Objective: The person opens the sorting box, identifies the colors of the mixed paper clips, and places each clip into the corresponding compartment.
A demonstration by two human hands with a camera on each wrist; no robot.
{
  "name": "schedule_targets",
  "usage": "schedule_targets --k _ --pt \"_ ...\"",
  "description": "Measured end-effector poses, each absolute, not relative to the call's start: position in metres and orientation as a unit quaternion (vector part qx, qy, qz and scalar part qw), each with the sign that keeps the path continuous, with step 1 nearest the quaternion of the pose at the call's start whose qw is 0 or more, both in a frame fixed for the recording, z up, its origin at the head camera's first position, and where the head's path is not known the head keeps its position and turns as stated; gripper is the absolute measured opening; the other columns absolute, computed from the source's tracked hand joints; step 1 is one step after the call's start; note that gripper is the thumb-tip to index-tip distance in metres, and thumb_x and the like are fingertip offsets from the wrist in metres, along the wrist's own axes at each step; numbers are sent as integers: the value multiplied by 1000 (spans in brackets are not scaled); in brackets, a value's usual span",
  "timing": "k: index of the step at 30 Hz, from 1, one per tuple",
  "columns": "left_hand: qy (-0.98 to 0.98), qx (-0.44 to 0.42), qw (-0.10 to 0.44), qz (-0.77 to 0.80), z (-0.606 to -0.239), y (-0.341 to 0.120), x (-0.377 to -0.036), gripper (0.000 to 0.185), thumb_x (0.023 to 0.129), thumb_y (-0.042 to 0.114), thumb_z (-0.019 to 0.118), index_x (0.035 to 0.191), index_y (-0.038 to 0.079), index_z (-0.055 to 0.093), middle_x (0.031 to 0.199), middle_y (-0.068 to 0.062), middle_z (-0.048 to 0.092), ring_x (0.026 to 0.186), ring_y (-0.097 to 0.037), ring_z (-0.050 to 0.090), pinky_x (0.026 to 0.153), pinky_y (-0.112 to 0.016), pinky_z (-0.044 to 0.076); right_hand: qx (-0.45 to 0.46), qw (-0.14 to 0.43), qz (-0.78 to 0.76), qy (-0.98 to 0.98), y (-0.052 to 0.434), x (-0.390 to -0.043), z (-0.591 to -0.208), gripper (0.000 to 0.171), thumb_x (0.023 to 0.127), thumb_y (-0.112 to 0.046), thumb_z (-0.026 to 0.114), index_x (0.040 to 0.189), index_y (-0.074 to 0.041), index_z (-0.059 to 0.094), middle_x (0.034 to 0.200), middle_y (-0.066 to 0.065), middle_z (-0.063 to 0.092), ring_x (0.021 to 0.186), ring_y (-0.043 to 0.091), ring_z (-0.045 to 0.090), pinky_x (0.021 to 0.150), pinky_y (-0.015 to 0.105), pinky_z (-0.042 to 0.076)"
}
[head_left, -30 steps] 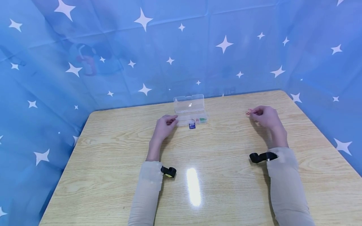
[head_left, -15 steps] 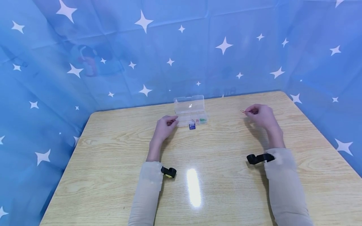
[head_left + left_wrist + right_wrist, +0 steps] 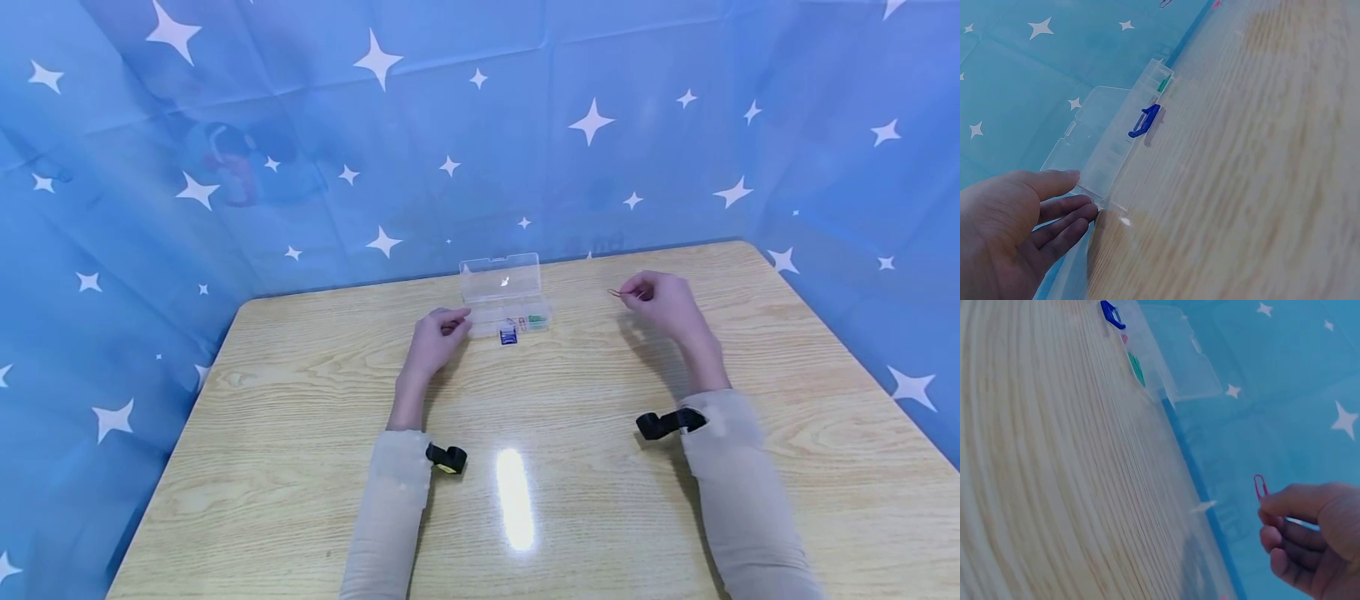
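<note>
A clear plastic box [image 3: 487,315] with its lid [image 3: 501,279] raised stands near the table's back edge. My left hand [image 3: 435,340] holds its left end, thumb and fingertips at the corner in the left wrist view. My right hand [image 3: 663,307] is up off the table to the right of the box. Its thumb and index finger pinch a red paper clip [image 3: 1260,485], whose looped end sticks out toward the box. Inside the box lie red clips [image 3: 522,322] and, in the right end, green pieces [image 3: 536,319]. A blue frame-shaped piece [image 3: 1144,120] sits at the front wall.
The wooden table [image 3: 570,467] ends at a blue star-patterned cloth [image 3: 300,125] close behind the box. A small pink-red piece [image 3: 1224,597] shows at the bottom edge of the right wrist view.
My right hand has moved left toward the box, carrying the red paper clip away from its earlier spot. My left hand and the box have stayed in place.
</note>
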State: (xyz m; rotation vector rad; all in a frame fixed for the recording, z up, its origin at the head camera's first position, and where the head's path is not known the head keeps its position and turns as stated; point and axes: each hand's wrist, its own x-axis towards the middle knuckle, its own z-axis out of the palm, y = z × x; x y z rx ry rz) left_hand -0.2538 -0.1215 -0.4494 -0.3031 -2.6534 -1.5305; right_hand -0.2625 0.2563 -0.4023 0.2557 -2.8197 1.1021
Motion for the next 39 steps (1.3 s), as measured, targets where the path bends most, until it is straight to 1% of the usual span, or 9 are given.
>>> schedule_targets --k 5,13,21,33,39 --pt "-861 -97 32 -498 -450 -123 -254 30 100 13 65 128 1 69 113 -13 67 104 -25 64 93 -36 54 97 37 364 -926 245 -265 -402 20 99 -13 63 110 2 69 100 19 69 90 31 64 76 35 52" --pt "-862 -102 34 -495 -450 -124 -254 31 100 13 65 128 1 68 113 -14 67 104 -26 64 93 -36 55 117 24 373 -920 228 -269 -404 18 99 -11 62 110 2 69 100 18 69 91 31 63 75 36 52" --pt "-861 -101 34 -497 -451 -125 -254 30 100 12 65 128 1 69 113 -14 67 103 -26 64 92 -36 55 134 22 380 -915 208 -272 -406 15 99 -9 62 108 0 70 98 17 68 89 29 62 73 37 51" --pt "-861 -106 35 -495 -450 -125 -254 30 100 13 65 128 1 69 113 -14 67 104 -25 65 92 -36 55 145 5 387 -911 176 -278 -406 13 98 -6 63 107 0 70 99 15 69 90 27 62 75 35 51" --pt "-863 -106 36 -493 -450 -123 -255 30 101 13 64 128 1 69 114 -14 67 104 -25 65 92 -36 55 154 3 393 -907 164 -278 -405 12 97 -5 63 106 1 70 99 16 68 90 28 62 76 37 52"
